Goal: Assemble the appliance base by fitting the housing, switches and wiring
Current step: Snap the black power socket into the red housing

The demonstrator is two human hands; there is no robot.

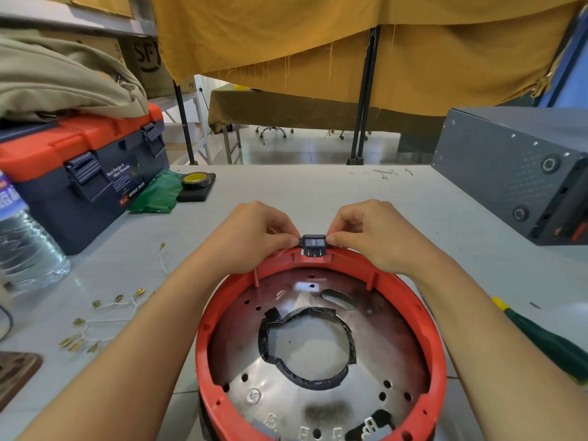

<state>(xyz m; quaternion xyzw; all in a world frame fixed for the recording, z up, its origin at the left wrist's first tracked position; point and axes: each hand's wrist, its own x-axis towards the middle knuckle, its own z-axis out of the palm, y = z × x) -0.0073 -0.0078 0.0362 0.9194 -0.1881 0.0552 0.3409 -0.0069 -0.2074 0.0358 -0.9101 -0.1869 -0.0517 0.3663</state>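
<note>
A round red housing [436, 354] lies upside down on the table in front of me, with a shiny metal plate [318, 393] inside it. A small black switch [313, 245] sits at a notch in the far rim of the housing, its metal prongs pointing toward me. My left hand [254, 237] pinches the switch's left side with thumb and fingers. My right hand [375, 233] pinches its right side. White wires with brass terminals [95, 323] lie loose on the table to the left.
An orange and dark blue toolbox [86, 173] stands at the left under folded cloth, with a water bottle [22, 243] beside it. A tape roll [195, 181] and green bag lie behind. A dark metal box [515, 173] stands at right. A green-handled screwdriver [547, 342] lies near my right arm.
</note>
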